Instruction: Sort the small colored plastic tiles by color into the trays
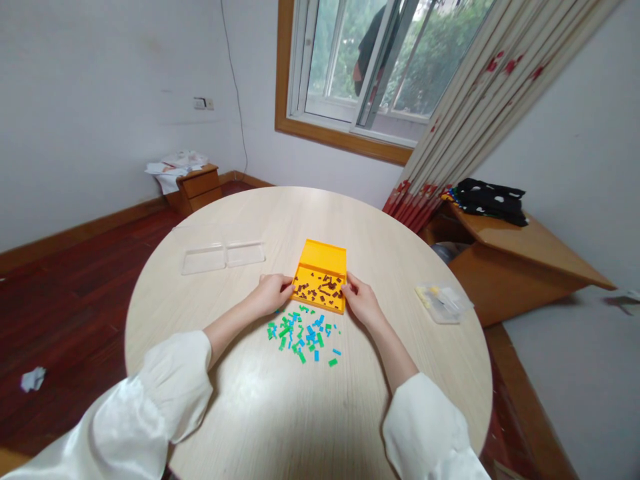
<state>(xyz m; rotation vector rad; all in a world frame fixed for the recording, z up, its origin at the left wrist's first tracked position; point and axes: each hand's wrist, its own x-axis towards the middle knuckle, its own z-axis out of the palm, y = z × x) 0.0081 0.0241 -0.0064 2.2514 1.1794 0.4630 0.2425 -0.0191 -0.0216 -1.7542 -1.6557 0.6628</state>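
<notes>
An open yellow box (325, 255) lies on the round table, its lid folded back on the far side and small dark brown pieces (326, 289) scattered in its near half. My left hand (273, 292) grips the box's left edge between thumb and fingers. On the opposite side my right hand (361, 299) holds the right edge the same way. Just in front of the box, nearer to me, small green and blue pieces (300, 333) are spread loosely on the table.
An open clear plastic case (204, 261) lies at the table's left. Near the right edge sits a clear container (443, 305) with yellow items. Beyond the table are a small cabinet (200, 183) with papers and a wooden desk (525, 253) with black cloth. A person shows beyond the window.
</notes>
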